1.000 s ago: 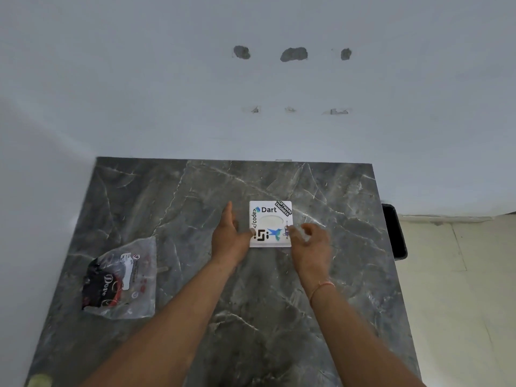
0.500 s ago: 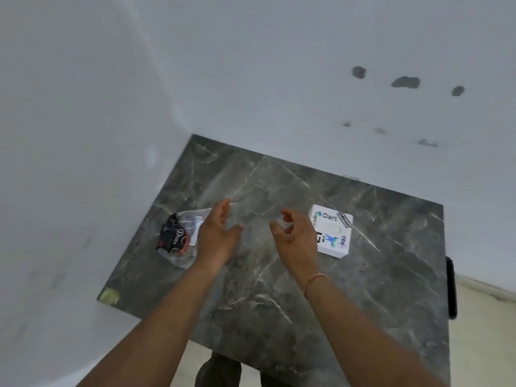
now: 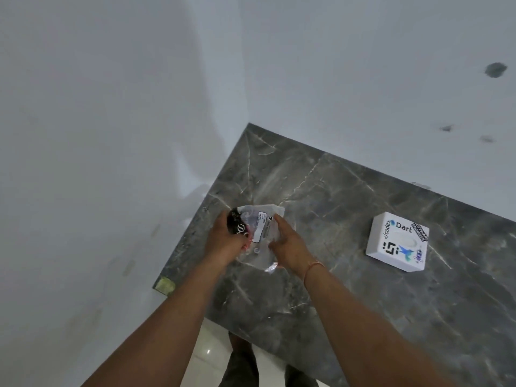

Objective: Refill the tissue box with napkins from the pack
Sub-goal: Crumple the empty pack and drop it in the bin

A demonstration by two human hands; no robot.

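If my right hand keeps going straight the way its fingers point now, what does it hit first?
The right hand points up and left, and its fingers already sit against the clear napkin pack, so it would meet the pack first. The left hand grips the pack's other side. Depth is hard to judge.

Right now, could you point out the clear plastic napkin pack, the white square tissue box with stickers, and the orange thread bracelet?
clear plastic napkin pack (image 3: 261,230), head view, on its white label.
white square tissue box with stickers (image 3: 398,241), head view, on its top face.
orange thread bracelet (image 3: 313,268), head view, on the strand across the right wrist.
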